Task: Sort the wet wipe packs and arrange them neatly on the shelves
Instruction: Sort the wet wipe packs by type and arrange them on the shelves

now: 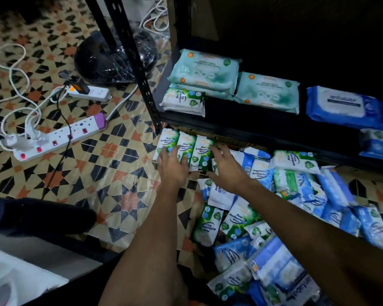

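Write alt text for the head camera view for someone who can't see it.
Both hands, left hand and right hand, press three upright green Pine Antibacterial wipe packs together on the patterned floor, below a black shelf holding more packs.

Two bare forearms reach in from the lower edge of the head-camera view, with no sleeves, watch or bracelet showing along their visible length. The left hand (171,167) and the right hand (227,171) wear no gloves, and no rings can be made out on the fingers. Well below and to the left of the left hand, a dark navy garment (35,214) covers what appears to be the person's leg.
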